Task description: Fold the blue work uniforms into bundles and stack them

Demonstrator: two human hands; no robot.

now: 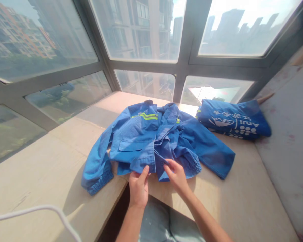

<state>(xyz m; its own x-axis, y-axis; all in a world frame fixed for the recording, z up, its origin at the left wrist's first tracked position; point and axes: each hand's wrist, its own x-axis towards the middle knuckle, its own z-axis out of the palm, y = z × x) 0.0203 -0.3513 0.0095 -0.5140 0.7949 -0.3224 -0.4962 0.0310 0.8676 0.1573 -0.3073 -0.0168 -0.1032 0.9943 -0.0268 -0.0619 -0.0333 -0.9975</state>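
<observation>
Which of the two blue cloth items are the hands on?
The spread jacket: left hand and right hand grip its lower front. The other, a folded bundle with white lettering, lies untouched by the wall.

Blue jkt (138, 132) w/ yel-grn chest stripes (149, 116), rumpled, front open, sleeves (209, 143) spread, on pale ledge (40, 174).

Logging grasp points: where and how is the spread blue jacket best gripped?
Probably by the front corners of the hem, pinched from the near side: the blue jacket lies front up, collar away, hem toward the person, its open front giving two loose edges. The left hand and right hand pinch cloth there.
</observation>
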